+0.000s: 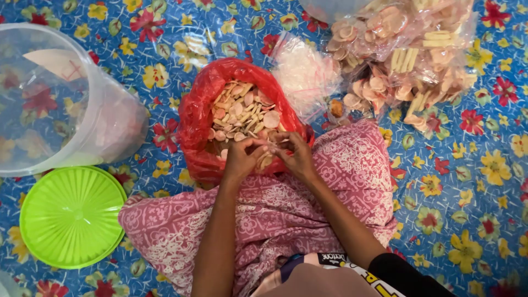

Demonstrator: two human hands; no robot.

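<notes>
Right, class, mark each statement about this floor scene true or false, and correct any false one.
1. Both hands are at the open mouth of a red plastic bag of crackers. True: the left hand and right hand meet at its near edge.
2. The green lid sits on the clear tub. False: it lies flat on the floral mat beside the tub, which is tipped on its side.
3. Small sealed packets of crackers are piled at the upper right. True.
4. The person's lap is covered by a plain blue cloth. False: it is a pink patterned cloth.
</notes>
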